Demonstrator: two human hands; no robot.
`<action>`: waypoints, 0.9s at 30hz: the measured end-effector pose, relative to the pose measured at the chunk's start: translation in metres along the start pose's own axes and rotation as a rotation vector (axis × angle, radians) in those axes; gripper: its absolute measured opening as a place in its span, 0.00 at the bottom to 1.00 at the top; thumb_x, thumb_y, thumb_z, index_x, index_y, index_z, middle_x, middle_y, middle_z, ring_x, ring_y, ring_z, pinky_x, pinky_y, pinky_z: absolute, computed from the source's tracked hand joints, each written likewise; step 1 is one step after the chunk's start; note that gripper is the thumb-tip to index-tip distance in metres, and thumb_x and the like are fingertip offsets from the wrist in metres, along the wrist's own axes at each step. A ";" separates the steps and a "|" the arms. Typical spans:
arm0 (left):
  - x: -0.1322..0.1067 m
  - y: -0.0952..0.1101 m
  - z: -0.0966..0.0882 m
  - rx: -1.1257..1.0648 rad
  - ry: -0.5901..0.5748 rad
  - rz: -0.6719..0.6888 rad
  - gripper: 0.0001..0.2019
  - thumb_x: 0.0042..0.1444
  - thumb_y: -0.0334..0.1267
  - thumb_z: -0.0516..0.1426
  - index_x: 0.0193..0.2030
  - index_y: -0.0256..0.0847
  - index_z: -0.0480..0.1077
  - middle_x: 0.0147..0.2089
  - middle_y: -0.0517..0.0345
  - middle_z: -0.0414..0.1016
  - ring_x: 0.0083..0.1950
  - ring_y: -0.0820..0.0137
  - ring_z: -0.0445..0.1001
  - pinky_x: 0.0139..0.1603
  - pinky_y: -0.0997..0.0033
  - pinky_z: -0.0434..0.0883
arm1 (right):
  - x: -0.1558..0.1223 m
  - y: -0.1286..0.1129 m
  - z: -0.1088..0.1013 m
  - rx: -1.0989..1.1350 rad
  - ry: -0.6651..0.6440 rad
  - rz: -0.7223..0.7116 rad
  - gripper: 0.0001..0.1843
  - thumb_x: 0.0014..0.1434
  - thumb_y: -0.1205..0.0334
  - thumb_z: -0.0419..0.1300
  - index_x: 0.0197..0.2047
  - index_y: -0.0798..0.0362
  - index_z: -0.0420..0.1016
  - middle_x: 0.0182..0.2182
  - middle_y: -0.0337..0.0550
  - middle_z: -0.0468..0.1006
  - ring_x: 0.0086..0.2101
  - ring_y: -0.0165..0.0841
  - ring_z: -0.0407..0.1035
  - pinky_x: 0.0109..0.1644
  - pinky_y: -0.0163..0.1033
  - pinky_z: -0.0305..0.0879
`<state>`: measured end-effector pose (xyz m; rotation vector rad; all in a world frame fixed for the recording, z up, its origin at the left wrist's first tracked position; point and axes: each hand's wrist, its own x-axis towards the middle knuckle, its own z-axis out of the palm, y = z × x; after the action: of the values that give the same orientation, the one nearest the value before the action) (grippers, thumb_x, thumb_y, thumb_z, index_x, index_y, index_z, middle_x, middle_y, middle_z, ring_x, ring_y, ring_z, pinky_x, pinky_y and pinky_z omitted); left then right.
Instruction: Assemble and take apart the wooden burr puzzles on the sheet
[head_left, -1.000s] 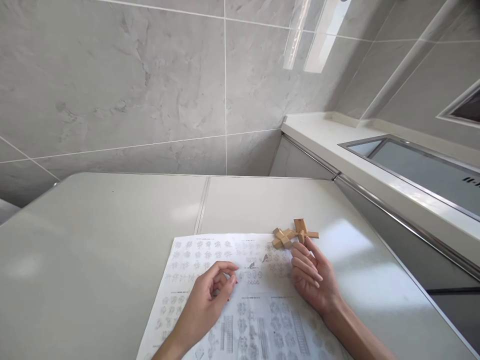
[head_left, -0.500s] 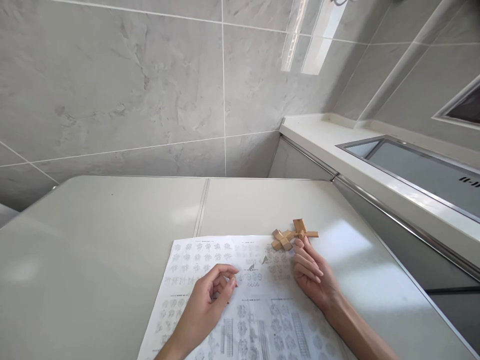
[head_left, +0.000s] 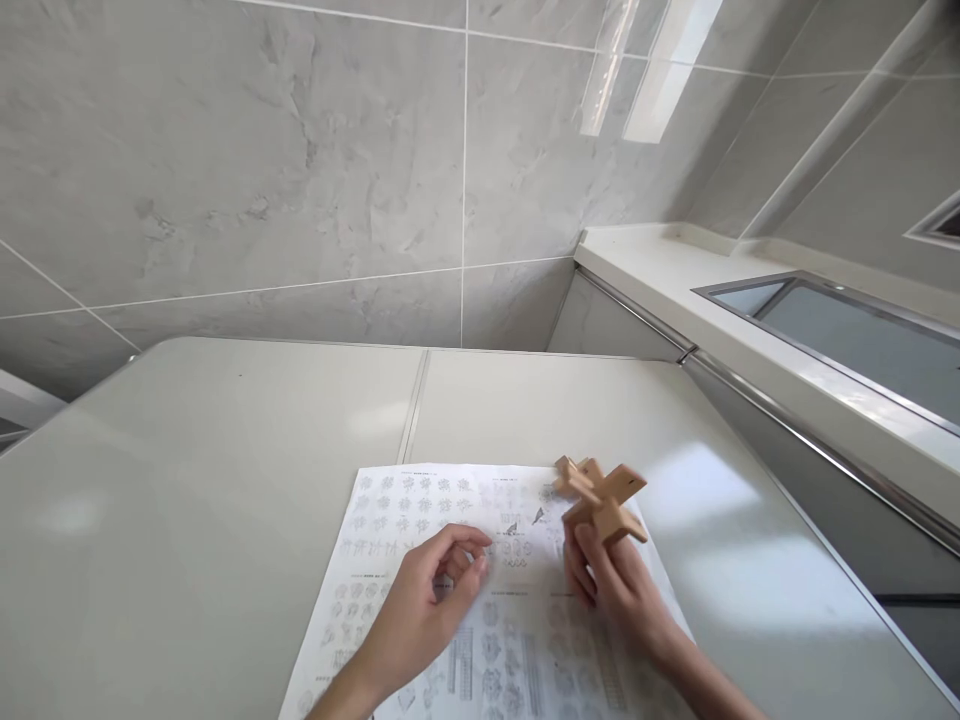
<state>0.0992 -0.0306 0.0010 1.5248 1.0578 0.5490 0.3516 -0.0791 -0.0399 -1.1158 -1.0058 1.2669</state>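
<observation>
Closest, at 7 o'clock: left hand point(head_left: 427, 600), loosely curled and empty, fingertips down on the printed sheet point(head_left: 409, 505). Beside it, at 5 o'clock: right hand point(head_left: 611, 585), clasping from below the wooden cross puzzle point(head_left: 604, 495), held above the sheet's 1 o'clock corner. Probably light, stiff and smooth, perhaps loose at the joints. Best gripped across the central crossing, not by one arm. Beyond, pale worktop point(head_left: 225, 450), then tiled wall point(head_left: 300, 150) at 12 o'clock.
</observation>
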 end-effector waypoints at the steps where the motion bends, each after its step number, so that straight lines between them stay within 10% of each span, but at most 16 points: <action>1: -0.001 0.001 0.000 -0.011 -0.016 0.015 0.18 0.72 0.56 0.57 0.56 0.46 0.75 0.44 0.53 0.78 0.41 0.64 0.73 0.43 0.65 0.73 | -0.004 0.000 0.002 -0.038 -0.054 0.007 0.24 0.74 0.43 0.62 0.30 0.49 0.71 0.19 0.33 0.66 0.17 0.28 0.57 0.23 0.37 0.55; 8: -0.007 -0.008 0.001 -0.142 -0.146 0.023 0.48 0.46 0.54 0.78 0.72 0.55 0.64 0.73 0.45 0.67 0.71 0.43 0.66 0.72 0.42 0.64 | -0.016 -0.011 0.016 -0.668 -0.483 -0.244 0.20 0.80 0.52 0.46 0.41 0.48 0.74 0.37 0.47 0.81 0.38 0.42 0.73 0.44 0.45 0.69; 13: -0.007 -0.016 0.006 -0.248 -0.265 0.016 0.62 0.37 0.48 0.82 0.78 0.56 0.58 0.76 0.42 0.65 0.76 0.37 0.62 0.75 0.34 0.58 | -0.017 -0.015 0.030 -0.774 -0.605 -0.244 0.16 0.79 0.58 0.45 0.41 0.47 0.70 0.35 0.42 0.79 0.31 0.37 0.70 0.40 0.40 0.66; 27: -0.004 -0.008 0.000 -0.255 -0.126 -0.060 0.51 0.48 0.46 0.78 0.75 0.56 0.57 0.67 0.46 0.73 0.69 0.44 0.73 0.73 0.39 0.66 | -0.013 -0.018 0.026 -0.281 -0.345 0.086 0.30 0.76 0.33 0.46 0.33 0.49 0.66 0.18 0.31 0.64 0.19 0.29 0.58 0.28 0.36 0.58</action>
<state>0.0944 -0.0346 -0.0059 1.2826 0.8974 0.5184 0.3283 -0.0898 -0.0169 -1.1853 -1.4416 1.4506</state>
